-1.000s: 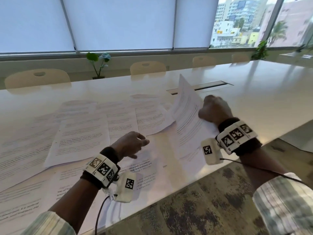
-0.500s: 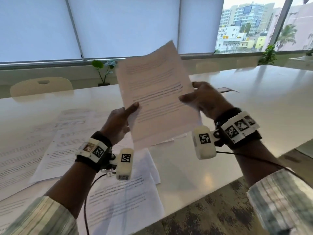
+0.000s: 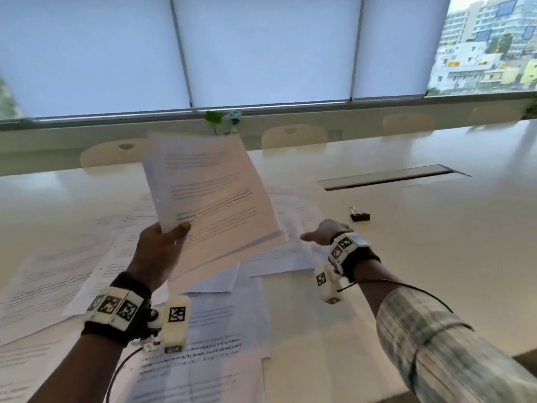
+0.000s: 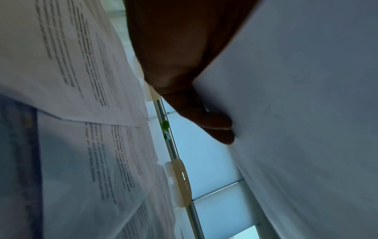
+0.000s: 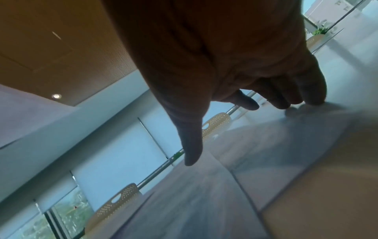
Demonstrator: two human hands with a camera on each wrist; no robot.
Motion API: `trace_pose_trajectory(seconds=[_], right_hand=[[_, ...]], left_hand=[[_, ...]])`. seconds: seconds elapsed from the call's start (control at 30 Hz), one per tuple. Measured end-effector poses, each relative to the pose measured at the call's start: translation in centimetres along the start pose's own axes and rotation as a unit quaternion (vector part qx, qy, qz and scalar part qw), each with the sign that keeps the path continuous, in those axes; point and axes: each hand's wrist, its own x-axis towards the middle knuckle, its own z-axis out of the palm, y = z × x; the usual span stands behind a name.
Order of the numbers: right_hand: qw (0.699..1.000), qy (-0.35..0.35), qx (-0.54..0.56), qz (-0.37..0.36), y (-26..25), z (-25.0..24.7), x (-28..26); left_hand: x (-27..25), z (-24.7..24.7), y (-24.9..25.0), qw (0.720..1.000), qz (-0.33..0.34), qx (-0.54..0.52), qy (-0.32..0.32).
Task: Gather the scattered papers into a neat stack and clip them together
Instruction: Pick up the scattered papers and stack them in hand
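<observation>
My left hand [image 3: 162, 245] pinches the lower left corner of a few printed sheets [image 3: 212, 196] and holds them raised and tilted above the white table [image 3: 406, 257]. In the left wrist view its fingers [image 4: 212, 122] press on the sheets' blank back [image 4: 306, 113]. My right hand [image 3: 322, 232] is low at the right with spread fingers, holding nothing. Its fingertips [image 5: 313, 100] touch a sheet lying on the table [image 3: 287, 254]. A black binder clip [image 3: 360, 215] lies just beyond that hand. More printed papers [image 3: 64, 274] lie scattered over the left and near side.
A cable slot [image 3: 389, 176] is set into the table's far middle. Beige chairs [image 3: 293, 138] line the far side under blinds, with a small plant [image 3: 220, 119] on the sill. The table's near right edge [image 3: 436, 373] drops to carpet.
My right hand let go of the raised sheets and dropped to the table at the right. My left hand alone now holds them, shifted left.
</observation>
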Motion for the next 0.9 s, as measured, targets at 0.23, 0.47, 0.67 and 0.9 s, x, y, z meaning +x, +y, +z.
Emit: trace_pose_trajectory(seconds=[0.23, 0.47, 0.67, 0.9], right_hand=[[0.999, 0.012, 0.008, 0.033, -1.4, 2.3, 2.5], [0.987, 0.098, 0.119, 0.04, -1.5, 2.2, 0.7], [0.971, 0.21, 0.109, 0.022, -2.3, 0.8, -2.4], [0.929, 0.355, 0.089, -0.056, -4.7, -3.2, -7.3]], left_hand=[[2.1, -2.3, -3.0, 0.996, -0.079, -0.047, 0.017], [4.2, -3.7, -5.8, 0.993, -0.095, -0.072, -0.007], [5.6, -4.8, -7.5, 0.992, -0.09, -0.09, -0.025], [5.5, -4.5, -8.7, 0.983, -0.087, -0.149, -0.064]])
